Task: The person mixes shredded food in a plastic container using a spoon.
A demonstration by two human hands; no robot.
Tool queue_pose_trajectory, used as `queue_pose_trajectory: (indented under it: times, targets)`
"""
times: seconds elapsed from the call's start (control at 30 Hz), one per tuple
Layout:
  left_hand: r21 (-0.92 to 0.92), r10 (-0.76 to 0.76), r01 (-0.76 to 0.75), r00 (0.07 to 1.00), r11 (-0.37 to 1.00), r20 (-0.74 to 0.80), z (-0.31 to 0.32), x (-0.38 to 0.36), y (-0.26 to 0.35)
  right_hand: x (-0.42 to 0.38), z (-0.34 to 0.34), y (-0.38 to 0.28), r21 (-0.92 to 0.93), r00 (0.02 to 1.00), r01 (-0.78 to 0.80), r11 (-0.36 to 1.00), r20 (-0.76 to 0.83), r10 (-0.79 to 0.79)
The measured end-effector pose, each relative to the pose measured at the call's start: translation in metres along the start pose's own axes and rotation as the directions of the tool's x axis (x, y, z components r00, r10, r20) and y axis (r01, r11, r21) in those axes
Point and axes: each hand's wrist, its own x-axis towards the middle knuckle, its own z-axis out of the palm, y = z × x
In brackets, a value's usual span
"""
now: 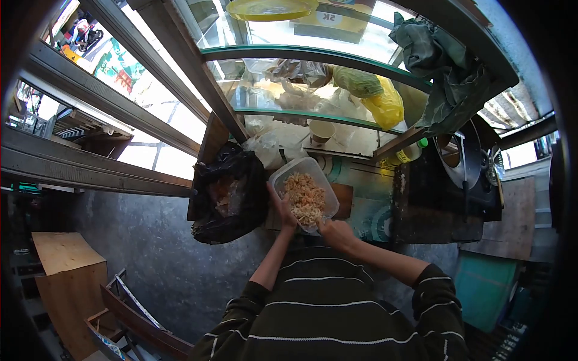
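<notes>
A clear plastic container [320, 171] holds crumbly, pale orange-brown food [304, 195], possibly fried rice. My left hand [285, 210] grips the container's left side, fingers along its wall. At the near right corner, my right hand [338, 234] is closed in a fist against the rim; whatever is inside its fingers is hidden. Just left of the container lies a black plastic bag [241, 192], its mouth open on reddish contents. Behind it is a whitish plastic bag [265, 151].
A glass-shelved cabinet [325, 117] rises ahead, with a cabbage [356, 82] and a yellow bag [385, 103] inside. A beige cup [322, 131] stands below. At right are a wok [462, 157] and a green-capped bottle [410, 153]. A dark cloth [448, 84] hangs overhead.
</notes>
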Motion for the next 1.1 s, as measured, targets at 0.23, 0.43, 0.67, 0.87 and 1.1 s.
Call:
queue_pose_trajectory:
  times: [0.23,0.43,0.67,0.87,1.1]
  targets:
    - [-0.096,-0.054,0.051,0.998,0.994,-0.032,0.012,0.0,0.026,0.032,-0.047,0.026,-0.066,0.97,-0.134,0.989,-0.211,0.118]
    - [-0.125,-0.139,0.134,0.99,0.983,-0.036,-0.013,0.005,-0.033,-0.005,-0.049,0.019,0.014,0.986,-0.158,0.987,-0.045,0.158]
    - [0.08,0.027,-0.02,0.996,0.997,-0.088,0.015,0.009,0.014,-0.002,0.004,0.018,0.335,0.935,-0.351,0.875,0.073,0.347]
    - [0.101,0.044,-0.038,0.997,0.994,-0.056,0.01,-0.005,0.018,0.029,-0.02,0.015,0.672,0.964,-0.221,0.706,0.038,0.264]
    - [0.009,-0.109,0.11,0.993,0.994,-0.033,0.006,0.0,0.024,0.008,-0.071,-0.002,0.215,0.969,-0.204,0.955,-0.092,0.227]
